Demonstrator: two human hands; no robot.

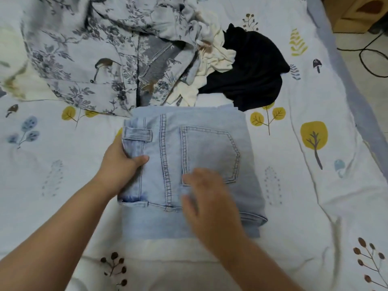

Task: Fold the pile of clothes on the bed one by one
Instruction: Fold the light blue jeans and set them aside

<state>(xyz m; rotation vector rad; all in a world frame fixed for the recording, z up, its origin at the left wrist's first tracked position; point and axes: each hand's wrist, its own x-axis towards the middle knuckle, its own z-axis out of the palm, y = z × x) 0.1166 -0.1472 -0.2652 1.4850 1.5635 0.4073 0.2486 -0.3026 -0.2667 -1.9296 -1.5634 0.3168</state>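
Your folded light-blue jeans (189, 169) lie on the bed (315, 185), just in front of the unfolded pile (117, 55). The stacked layers could slide apart if you lift from one edge only. Your left hand (121, 162) grips the waistband edge, thumb on top; your right hand (207, 198), blurred, rests with relaxed fingers flat on the denim.

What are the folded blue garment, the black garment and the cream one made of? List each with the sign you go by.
Folded blue garment: denim, light faded wash; heavy double stitching, a patch pocket and a belt loop show.
Black garment: probably a soft knit, matte; it slumps in smooth, limp folds.
Cream garment: likely thin cotton, matte; tightly crumpled, though weave is too small to tell.
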